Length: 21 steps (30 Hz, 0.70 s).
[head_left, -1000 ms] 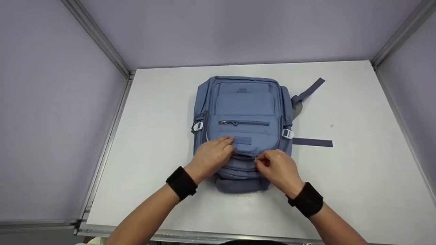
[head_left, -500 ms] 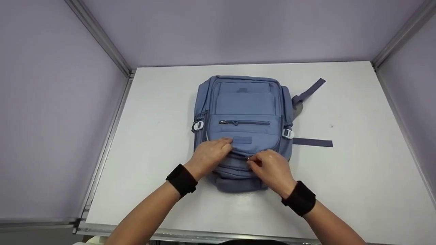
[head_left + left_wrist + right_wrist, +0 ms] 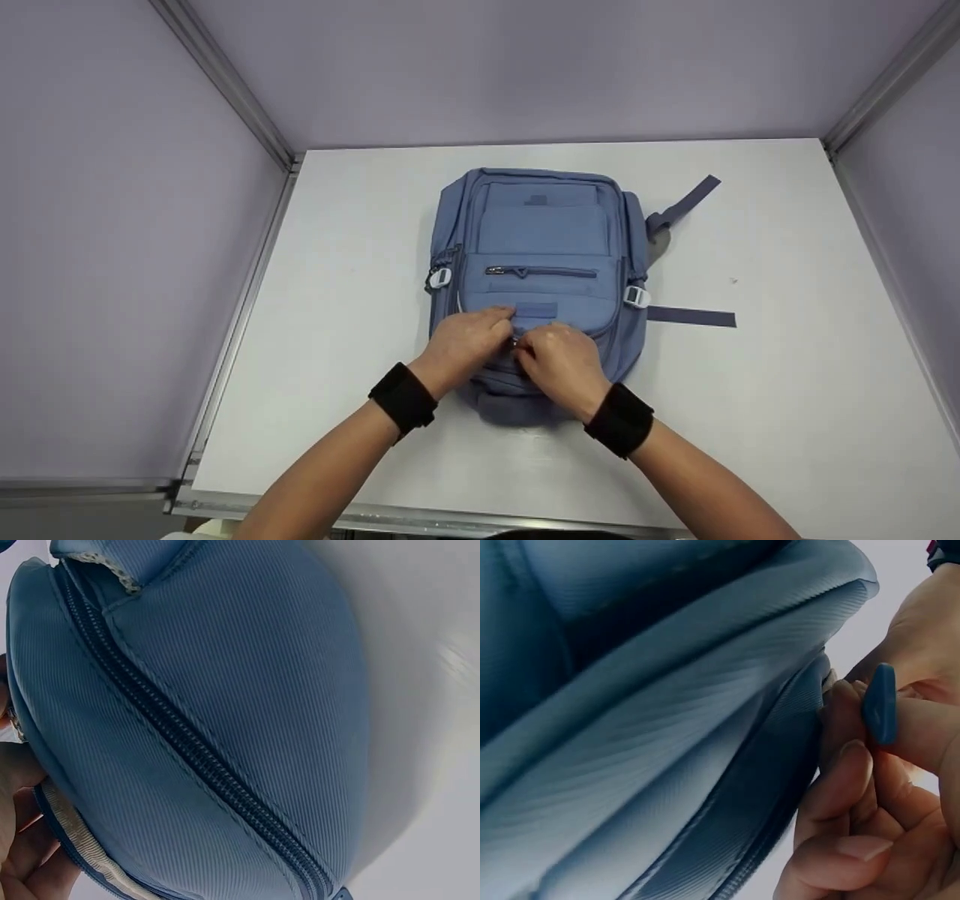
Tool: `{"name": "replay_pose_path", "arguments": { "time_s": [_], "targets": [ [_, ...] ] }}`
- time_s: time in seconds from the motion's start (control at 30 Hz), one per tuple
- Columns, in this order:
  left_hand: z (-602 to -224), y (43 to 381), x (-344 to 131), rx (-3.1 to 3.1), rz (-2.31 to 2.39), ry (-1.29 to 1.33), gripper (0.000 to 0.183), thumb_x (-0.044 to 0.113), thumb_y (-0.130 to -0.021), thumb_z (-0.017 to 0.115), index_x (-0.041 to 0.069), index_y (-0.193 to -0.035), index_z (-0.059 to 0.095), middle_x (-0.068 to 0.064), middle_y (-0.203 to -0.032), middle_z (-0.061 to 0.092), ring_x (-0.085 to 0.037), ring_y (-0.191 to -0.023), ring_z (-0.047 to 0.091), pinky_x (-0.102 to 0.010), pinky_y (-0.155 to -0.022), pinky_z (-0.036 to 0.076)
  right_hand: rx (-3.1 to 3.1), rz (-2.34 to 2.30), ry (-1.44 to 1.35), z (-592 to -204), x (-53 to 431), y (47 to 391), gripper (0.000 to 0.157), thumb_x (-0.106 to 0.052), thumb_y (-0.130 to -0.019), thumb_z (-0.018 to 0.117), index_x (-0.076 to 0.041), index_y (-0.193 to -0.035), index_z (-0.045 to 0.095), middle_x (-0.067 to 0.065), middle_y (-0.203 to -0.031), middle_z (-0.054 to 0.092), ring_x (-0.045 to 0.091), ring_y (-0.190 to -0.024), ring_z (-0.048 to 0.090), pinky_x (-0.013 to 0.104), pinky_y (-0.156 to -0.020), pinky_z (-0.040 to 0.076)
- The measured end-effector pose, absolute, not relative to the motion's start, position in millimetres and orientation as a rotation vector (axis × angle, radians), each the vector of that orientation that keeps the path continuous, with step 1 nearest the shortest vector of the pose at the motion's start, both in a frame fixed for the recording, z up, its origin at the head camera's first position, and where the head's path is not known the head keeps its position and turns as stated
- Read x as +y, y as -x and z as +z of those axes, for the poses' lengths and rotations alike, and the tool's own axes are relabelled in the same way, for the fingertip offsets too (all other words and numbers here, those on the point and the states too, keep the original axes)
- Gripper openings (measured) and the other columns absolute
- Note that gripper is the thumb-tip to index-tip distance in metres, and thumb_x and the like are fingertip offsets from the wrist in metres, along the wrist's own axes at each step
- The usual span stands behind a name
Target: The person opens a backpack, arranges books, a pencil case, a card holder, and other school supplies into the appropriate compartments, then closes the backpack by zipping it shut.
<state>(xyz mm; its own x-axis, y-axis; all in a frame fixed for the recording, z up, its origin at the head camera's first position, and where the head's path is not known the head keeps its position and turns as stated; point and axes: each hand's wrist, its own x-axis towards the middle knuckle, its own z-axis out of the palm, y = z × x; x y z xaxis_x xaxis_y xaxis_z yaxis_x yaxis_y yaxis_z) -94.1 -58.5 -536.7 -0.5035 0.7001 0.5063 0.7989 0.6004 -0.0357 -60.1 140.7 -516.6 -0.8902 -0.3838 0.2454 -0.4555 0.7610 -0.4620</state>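
A blue backpack [image 3: 541, 229] lies on its back on the white table, its front pocket toward the person. My left hand [image 3: 466, 341] grips the pocket's upper edge at the left; in the left wrist view its fingers [image 3: 45, 859] are beside the zipper-lined edge. Close to it, my right hand [image 3: 562, 364] pinches a zipper pull at the pocket's opening. The blue pull tab [image 3: 881, 705] sticks out between the fingers in the right wrist view. Part of the pocket's zipper is hidden under both hands.
Two loose straps [image 3: 690, 316] reach out on the right side of the backpack. White buckles [image 3: 637, 297] sit on its sides. A second zipper [image 3: 544, 271] crosses the front. Grey-purple panels [image 3: 495, 67] with metal rails enclose the table [image 3: 360, 247].
My right hand has moved left along the pocket's edge with the zipper pull, coming up close to my left hand. The left hand has stayed nearly still.
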Motion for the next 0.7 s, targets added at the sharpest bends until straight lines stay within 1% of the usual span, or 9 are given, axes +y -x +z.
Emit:
{"name": "replay_pose_path", "arguments": {
  "time_s": [0.13, 0.2, 0.3, 0.4, 0.47, 0.57, 0.63, 0.7],
  "targets": [
    [-536, 91, -57, -2.389, -0.288, 1.167, 0.009, 0.009, -0.093, 0.070, 0.006, -0.089, 0.063, -0.012, -0.121, 0.072, -0.025, -0.107, 0.071, -0.036, -0.077, 0.060, -2.841, 0.834, -0.631, -516, 142, 61, 0.009, -0.014, -0.087, 0.078, -0.017, -0.079, 0.076, -0.003, -0.078, 0.071, 0.021, -0.075, 0.067, 0.042, -0.067, 0.054],
    [-535, 88, -56, -2.424, -0.282, 1.153, 0.012, 0.014, -0.090, 0.072, 0.007, -0.088, 0.064, -0.013, -0.122, 0.071, -0.026, -0.109, 0.070, -0.038, -0.079, 0.060, -2.849, 0.866, -0.607, -516, 143, 61, 0.009, -0.015, -0.087, 0.079, -0.017, -0.079, 0.076, -0.004, -0.078, 0.070, 0.020, -0.074, 0.065, 0.041, -0.066, 0.053],
    [-534, 85, -53, -2.462, -0.254, 1.132, 0.022, 0.022, -0.085, 0.079, 0.007, -0.089, 0.063, -0.014, -0.124, 0.070, -0.027, -0.114, 0.068, -0.039, -0.086, 0.058, -2.854, 0.902, -0.593, -515, 144, 62, 0.010, -0.018, -0.086, 0.079, -0.018, -0.077, 0.074, -0.005, -0.077, 0.069, 0.019, -0.072, 0.063, 0.040, -0.064, 0.052],
    [-534, 82, -51, -2.448, -0.234, 1.106, 0.029, 0.027, -0.084, 0.083, 0.007, -0.093, 0.064, -0.012, -0.124, 0.070, -0.026, -0.115, 0.068, -0.038, -0.089, 0.057, -2.852, 0.928, -0.602, -515, 145, 63, 0.011, -0.020, -0.088, 0.078, -0.017, -0.078, 0.075, -0.005, -0.077, 0.069, 0.018, -0.072, 0.063, 0.040, -0.066, 0.051],
    [-534, 81, -50, -2.407, -0.251, 1.090, 0.025, 0.025, -0.087, 0.082, 0.007, -0.093, 0.066, -0.011, -0.121, 0.071, -0.025, -0.112, 0.068, -0.037, -0.088, 0.057, -2.846, 0.943, -0.614, -515, 146, 63, 0.011, -0.022, -0.091, 0.077, -0.017, -0.081, 0.077, -0.004, -0.079, 0.071, 0.018, -0.074, 0.065, 0.039, -0.068, 0.052],
    [-534, 80, -49, -2.338, -0.310, 1.067, 0.015, 0.020, -0.091, 0.078, 0.008, -0.093, 0.069, -0.009, -0.116, 0.073, -0.025, -0.106, 0.070, -0.037, -0.084, 0.058, -2.808, 0.964, -0.636, -515, 150, 63, 0.011, -0.022, -0.095, 0.074, -0.017, -0.087, 0.080, -0.003, -0.084, 0.073, 0.018, -0.079, 0.066, 0.039, -0.072, 0.053],
    [-534, 79, -49, -2.318, -0.356, 1.050, 0.008, 0.015, -0.092, 0.074, 0.008, -0.093, 0.070, -0.009, -0.113, 0.073, -0.025, -0.102, 0.070, -0.038, -0.084, 0.058, -2.756, 0.955, -0.674, -515, 155, 63, 0.010, -0.020, -0.095, 0.073, -0.016, -0.091, 0.081, -0.002, -0.087, 0.073, 0.019, -0.081, 0.065, 0.038, -0.073, 0.053],
    [-533, 77, -49, -2.325, -0.388, 1.030, 0.005, 0.012, -0.091, 0.073, 0.007, -0.092, 0.070, -0.007, -0.109, 0.072, -0.025, -0.098, 0.069, -0.038, -0.084, 0.057, -2.683, 0.910, -0.739, -516, 159, 65, 0.007, -0.016, -0.095, 0.073, -0.014, -0.096, 0.080, 0.000, -0.091, 0.072, 0.021, -0.082, 0.063, 0.039, -0.074, 0.052]
  ]
}}
